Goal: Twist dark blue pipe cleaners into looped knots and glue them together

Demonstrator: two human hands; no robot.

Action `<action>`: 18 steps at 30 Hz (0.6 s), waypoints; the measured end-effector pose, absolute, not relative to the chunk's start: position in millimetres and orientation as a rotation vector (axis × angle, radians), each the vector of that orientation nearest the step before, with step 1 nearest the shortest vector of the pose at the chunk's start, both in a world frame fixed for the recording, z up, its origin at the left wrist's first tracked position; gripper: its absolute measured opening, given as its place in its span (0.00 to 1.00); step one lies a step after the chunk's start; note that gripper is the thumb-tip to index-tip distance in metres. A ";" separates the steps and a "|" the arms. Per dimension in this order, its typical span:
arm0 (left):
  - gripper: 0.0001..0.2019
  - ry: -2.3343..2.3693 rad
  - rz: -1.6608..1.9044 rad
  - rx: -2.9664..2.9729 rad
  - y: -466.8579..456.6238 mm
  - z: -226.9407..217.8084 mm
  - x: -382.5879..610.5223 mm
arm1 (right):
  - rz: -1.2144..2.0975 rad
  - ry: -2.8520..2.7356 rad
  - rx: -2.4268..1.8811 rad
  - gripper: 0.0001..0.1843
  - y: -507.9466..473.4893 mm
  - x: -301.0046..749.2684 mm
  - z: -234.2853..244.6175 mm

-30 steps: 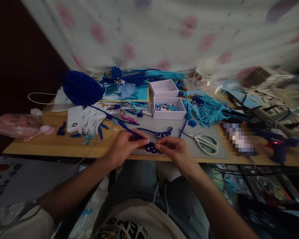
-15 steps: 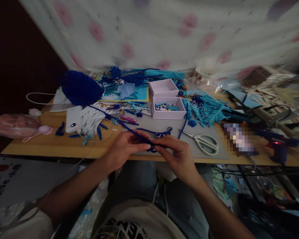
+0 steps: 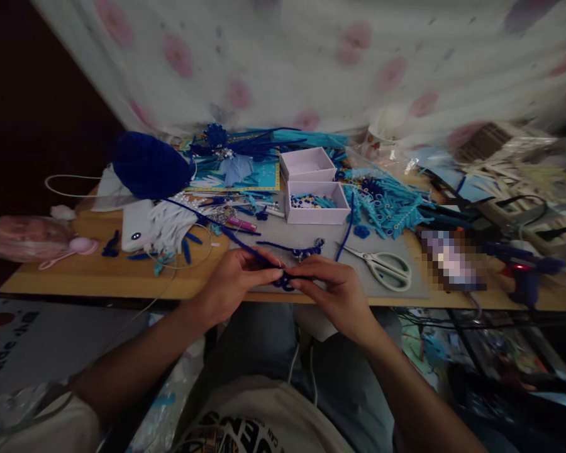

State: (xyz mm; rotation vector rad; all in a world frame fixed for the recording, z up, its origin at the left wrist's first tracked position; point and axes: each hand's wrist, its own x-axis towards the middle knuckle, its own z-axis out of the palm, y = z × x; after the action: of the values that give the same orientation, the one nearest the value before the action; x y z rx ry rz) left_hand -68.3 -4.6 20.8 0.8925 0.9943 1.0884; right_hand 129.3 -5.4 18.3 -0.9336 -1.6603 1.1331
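Observation:
Both hands meet over the front edge of the wooden table (image 3: 99, 280). My left hand (image 3: 236, 280) pinches a dark blue fuzzy cord (image 3: 217, 223) that runs back and left across the table. My right hand (image 3: 332, 289) pinches the curled end of that same cord (image 3: 283, 282), fingertips almost touching the left ones. Just beyond the hands, on a grey mat (image 3: 311, 236), lies a small blue beaded piece (image 3: 306, 250).
White-handled scissors (image 3: 387, 267) lie right of my hands. Two pale pink boxes (image 3: 311, 189) hold beads behind the mat, beside a heap of turquoise strips (image 3: 391, 204). A dark blue pompom (image 3: 148, 165) and a white device (image 3: 136, 225) sit left. A blue glue gun (image 3: 528, 277) is far right.
My hands have drawn closer together on the cord, and the blue curl between them is now mostly covered by the fingertips. The view has drifted slightly.

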 end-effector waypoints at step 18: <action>0.16 1.066 0.966 0.889 -0.2 19.8 -81.4 | 1.268 -1.536 -0.993 0.13 -3.0 133.3 15.0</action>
State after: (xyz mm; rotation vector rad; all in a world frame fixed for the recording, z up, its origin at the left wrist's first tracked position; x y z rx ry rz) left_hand -81.4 -0.2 19.8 0.8890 1.0659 0.9662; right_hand 133.3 -3.0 15.0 -0.9934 -1.5357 1.2681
